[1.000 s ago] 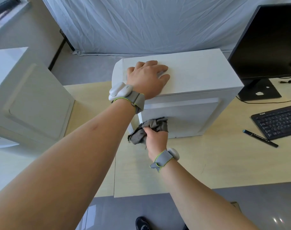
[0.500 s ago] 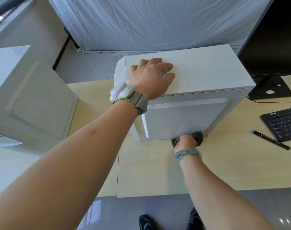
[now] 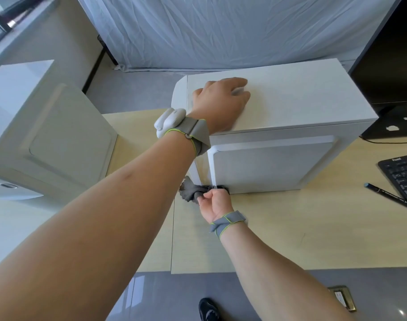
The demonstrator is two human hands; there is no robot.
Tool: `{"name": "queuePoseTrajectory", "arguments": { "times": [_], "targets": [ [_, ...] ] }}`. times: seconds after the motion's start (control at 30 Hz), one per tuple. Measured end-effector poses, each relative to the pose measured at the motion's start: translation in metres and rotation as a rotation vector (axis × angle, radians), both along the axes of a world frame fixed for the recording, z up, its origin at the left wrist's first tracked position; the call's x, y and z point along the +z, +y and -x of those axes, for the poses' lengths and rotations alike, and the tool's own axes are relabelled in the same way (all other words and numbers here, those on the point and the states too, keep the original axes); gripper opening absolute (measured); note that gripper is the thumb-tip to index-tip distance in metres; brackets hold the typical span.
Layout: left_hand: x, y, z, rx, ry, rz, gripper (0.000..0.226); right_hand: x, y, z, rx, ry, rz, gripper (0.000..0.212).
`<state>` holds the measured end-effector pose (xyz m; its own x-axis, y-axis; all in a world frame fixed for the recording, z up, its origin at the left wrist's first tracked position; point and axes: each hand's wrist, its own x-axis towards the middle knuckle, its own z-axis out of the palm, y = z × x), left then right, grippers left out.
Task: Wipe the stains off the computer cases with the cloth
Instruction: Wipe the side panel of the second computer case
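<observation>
Left hand (image 3: pixel 221 100) rests flat, fingers relaxed, atop the white box-shaped metal computer case (image 3: pixel 290 112); right hand (image 3: pixel 215 202) pinches the crumpled grey cloth (image 3: pixel 191 192) against its lower front corner on the pale wooden counter (image 3: pixel 290 228).

Bare forearms, a strap on each wrist

The left wrist wears a grey fabric strap edged with lime-green cord (image 3: pixel 198 133), carrying a rounded white plastic device (image 3: pixel 169 120). The right wrist wears a matching grey strap with lime-green cord (image 3: pixel 228 220). Below, a black shoe (image 3: pixel 208 309) shows.

white computer case (image 3: pixel 279 93), grey cloth (image 3: pixel 193 191), black keyboard (image 3: pixel 404 174)
</observation>
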<state>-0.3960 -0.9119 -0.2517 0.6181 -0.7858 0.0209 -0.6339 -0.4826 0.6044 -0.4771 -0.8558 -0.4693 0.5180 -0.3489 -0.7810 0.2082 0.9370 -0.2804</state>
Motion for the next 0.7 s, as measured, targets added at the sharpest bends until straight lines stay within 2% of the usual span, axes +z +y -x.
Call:
{"name": "queuePoseTrajectory", "arguments": {
  "times": [0.1,0.2,0.3,0.4,0.47,0.53,0.6,0.7],
  "targets": [
    [0.001,0.007,-0.006,0.039,0.302,0.158,0.050,0.017,-0.002,0.001,-0.014,-0.082,-0.033,0.040],
    [0.006,0.011,-0.011,0.047,0.537,0.283,0.036,0.058,-0.004,0.004,-0.052,-0.209,-0.023,0.039],
    [0.008,0.015,-0.020,-0.023,0.650,0.336,0.048,0.114,-0.003,0.013,-0.066,-0.348,0.027,0.037],
    [0.014,0.017,-0.028,-0.089,0.707,0.326,0.065,0.164,-0.005,0.024,-0.046,-0.445,0.099,0.020],
    [0.019,0.019,-0.034,-0.131,0.727,0.287,0.083,0.189,-0.002,0.026,-0.063,-0.398,0.193,0.018],
    [0.024,0.018,-0.035,-0.168,0.730,0.240,0.091,0.200,-0.001,0.018,-0.057,-0.279,0.243,0.021],
    [0.026,0.017,-0.034,-0.189,0.724,0.213,0.091,0.193,0.001,0.005,-0.020,-0.209,0.211,0.021],
    [0.025,0.015,-0.032,-0.200,0.722,0.186,0.086,0.158,0.004,-0.021,0.171,-0.092,0.148,0.024]
  ]
}}
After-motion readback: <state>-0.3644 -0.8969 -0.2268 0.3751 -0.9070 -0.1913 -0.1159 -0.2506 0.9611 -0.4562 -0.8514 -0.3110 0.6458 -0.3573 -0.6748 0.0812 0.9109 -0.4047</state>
